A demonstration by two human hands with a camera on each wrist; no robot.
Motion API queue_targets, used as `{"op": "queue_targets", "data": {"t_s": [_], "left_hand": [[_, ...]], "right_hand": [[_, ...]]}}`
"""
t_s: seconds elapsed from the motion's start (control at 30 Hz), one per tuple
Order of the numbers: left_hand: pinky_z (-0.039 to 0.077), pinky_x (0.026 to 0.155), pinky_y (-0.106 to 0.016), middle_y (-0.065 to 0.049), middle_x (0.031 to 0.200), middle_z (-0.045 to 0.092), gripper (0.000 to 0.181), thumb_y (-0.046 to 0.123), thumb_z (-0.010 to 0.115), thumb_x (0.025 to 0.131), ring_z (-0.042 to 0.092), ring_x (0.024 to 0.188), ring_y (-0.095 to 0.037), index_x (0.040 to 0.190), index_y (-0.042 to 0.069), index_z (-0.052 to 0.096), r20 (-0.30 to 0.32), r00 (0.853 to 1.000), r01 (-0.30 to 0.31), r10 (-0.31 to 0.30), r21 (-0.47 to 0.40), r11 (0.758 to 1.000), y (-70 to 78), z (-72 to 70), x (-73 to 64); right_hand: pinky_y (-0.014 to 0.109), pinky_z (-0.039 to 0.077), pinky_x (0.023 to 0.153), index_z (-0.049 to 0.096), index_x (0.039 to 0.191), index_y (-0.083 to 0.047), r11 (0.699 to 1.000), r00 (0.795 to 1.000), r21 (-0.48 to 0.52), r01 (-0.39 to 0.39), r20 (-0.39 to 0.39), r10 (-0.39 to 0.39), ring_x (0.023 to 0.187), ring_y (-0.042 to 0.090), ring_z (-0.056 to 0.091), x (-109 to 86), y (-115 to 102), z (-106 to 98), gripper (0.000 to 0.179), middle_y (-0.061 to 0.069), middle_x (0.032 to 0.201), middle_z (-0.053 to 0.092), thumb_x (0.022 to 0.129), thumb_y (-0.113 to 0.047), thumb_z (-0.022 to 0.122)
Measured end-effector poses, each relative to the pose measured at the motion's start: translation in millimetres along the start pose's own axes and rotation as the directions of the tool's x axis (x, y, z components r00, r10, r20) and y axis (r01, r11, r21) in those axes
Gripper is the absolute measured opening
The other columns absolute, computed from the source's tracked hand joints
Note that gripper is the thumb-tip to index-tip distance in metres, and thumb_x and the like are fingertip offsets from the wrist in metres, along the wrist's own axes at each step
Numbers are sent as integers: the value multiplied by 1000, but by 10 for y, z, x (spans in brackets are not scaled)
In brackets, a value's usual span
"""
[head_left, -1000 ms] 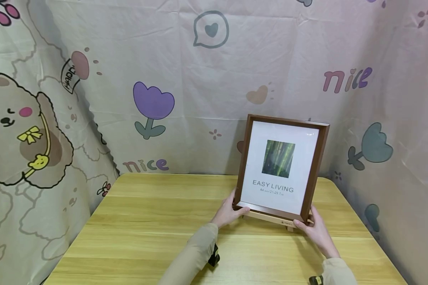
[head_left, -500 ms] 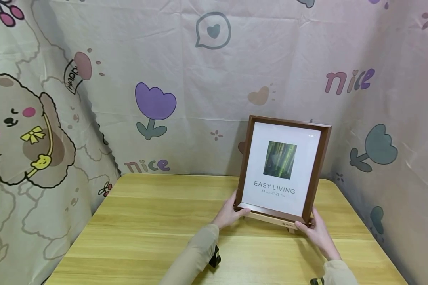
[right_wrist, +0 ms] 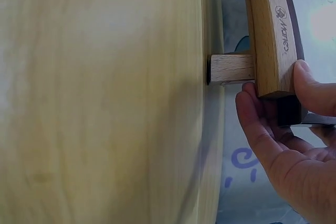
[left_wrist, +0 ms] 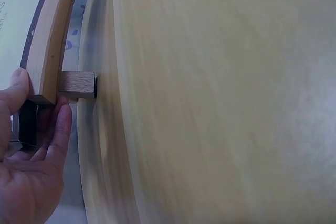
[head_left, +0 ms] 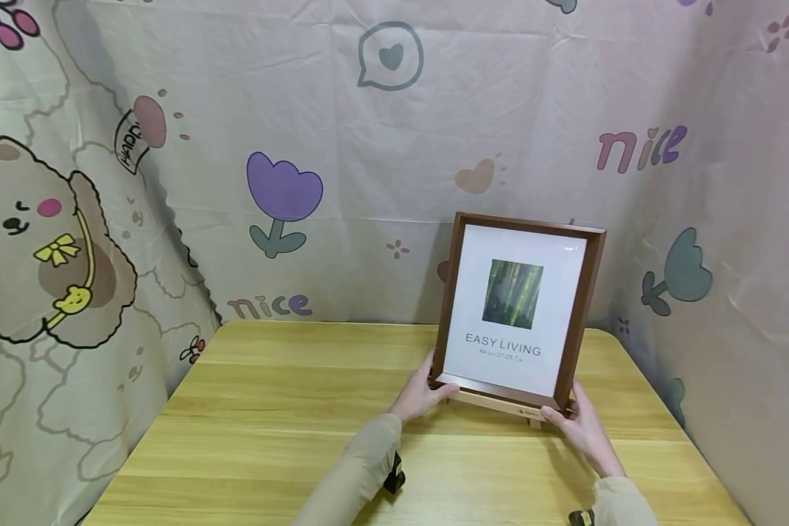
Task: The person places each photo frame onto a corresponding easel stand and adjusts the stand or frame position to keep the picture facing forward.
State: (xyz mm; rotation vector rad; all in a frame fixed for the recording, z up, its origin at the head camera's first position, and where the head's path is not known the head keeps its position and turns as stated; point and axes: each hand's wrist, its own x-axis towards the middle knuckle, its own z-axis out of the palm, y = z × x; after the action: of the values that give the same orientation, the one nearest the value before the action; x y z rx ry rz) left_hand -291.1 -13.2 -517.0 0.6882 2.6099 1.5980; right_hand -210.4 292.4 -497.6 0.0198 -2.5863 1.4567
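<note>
A brown picture frame [head_left: 448,307] leans back on a small light-wood easel [head_left: 500,404] toward the right of the table. Behind its glass is a white sheet with a green bamboo picture and the words EASY LIVING. My left hand [head_left: 416,394] grips the frame's lower left corner, thumb on the front and fingers beneath. At the lower right corner, my right hand [head_left: 587,427] holds it the same way. Both wrist views show the thumbs against the frame's face, beside the easel's ledge [right_wrist: 273,40] and a stubby leg [left_wrist: 79,83]. The easel's back is hidden.
The yellow wood-grain table [head_left: 289,409] spreads left and in front of the easel. A printed cloth [head_left: 381,146] hangs behind it and along both sides. Dark straps with cameras [head_left: 394,473] sit at the wrists below beige sleeves.
The head view shifts slightly and returns. Both hands keep their grip on the picture frame, which stays in place on the easel.
</note>
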Motion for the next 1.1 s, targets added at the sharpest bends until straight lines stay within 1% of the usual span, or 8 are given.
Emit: {"op": "queue_targets", "data": {"t_s": [0.07, 0.13, 0.3, 0.37, 0.53, 0.7, 0.87, 1.1], "left_hand": [[42, 114, -59, -30, 155, 40, 94, 34, 71, 94, 48, 137, -47, 159, -4, 15, -6, 1000, -10, 10, 12, 1000, -2, -1, -3], [41, 115, -57, -28, 156, 40, 94, 34, 72, 94, 48, 138, -45, 160, -1, 15, -5, 1000, -3, 3, 7, 1000, -3, -7, -1], [43, 115, -53, -23, 151, 49, 93, 32, 72, 94, 54, 134, -38, 161, 4, 15, 2, 1000, 16, -16, -34, 999, 1, -27, -6], [45, 113, -52, -24, 149, 51, 92, 32, 72, 94, 56, 133, -38, 161, 4, 16, 4, 1000, 16, -15, -41, 999, 1, -34, -13], [42, 116, -54, -26, 155, 43, 94, 33, 72, 94, 50, 137, -41, 161, 1, 14, 4, 999, 36, -36, -34, 999, -7, -53, -41], [37, 118, -57, -29, 160, 33, 96, 36, 72, 94, 43, 141, -46, 161, 0, 13, 0, 998, 65, -65, -26, 998, -5, -78, -66], [38, 117, -57, -29, 159, 33, 96, 35, 71, 94, 44, 141, -46, 160, -3, 12, -1, 998, 57, -57, -29, 998, -19, -89, -72], [36, 118, -58, -30, 161, 30, 96, 36, 71, 94, 40, 144, -46, 160, -3, 12, 1, 998, 62, -62, -37, 997, -32, -108, -80]], "right_hand": [[17, 54, 75, 22, 155, 1, 1000, 1000, -2, 6, 3, -6, 110, 41, 66, 6, 0, 1, 80, 42, 129, 56, 91, 0, 70], [17, 54, 74, 21, 155, 2, 1000, 1000, -10, 15, 4, -15, 111, 44, 66, 13, 1, 2, 81, 43, 128, 56, 91, 0, 71], [17, 54, 75, 22, 156, 2, 999, 1000, -33, 6, 1, -6, 108, 38, 67, 23, 14, 13, 82, 42, 127, 58, 91, -1, 71], [17, 53, 75, 21, 156, 2, 999, 1000, -34, -4, 4, 4, 109, 40, 67, 27, 17, 21, 82, 42, 128, 58, 91, -2, 71], [16, 52, 75, 21, 156, 3, 1000, 1000, -19, -9, 14, 9, 114, 51, 63, 28, 4, 42, 81, 43, 130, 55, 92, -2, 70], [16, 51, 77, 19, 156, 3, 1000, 1000, -14, -7, 20, 7, 116, 53, 61, 16, -27, 59, 82, 44, 131, 54, 92, -3, 70], [15, 51, 79, 19, 158, 0, 1000, 1000, -12, -20, 21, 20, 119, 52, 60, 11, -46, 71, 82, 42, 133, 54, 92, -3, 69], [16, 52, 79, 18, 157, 2, 1000, 1000, 3, -4, 27, 4, 117, 53, 61, 20, -50, 88, 84, 43, 132, 54, 92, -4, 70]]}}
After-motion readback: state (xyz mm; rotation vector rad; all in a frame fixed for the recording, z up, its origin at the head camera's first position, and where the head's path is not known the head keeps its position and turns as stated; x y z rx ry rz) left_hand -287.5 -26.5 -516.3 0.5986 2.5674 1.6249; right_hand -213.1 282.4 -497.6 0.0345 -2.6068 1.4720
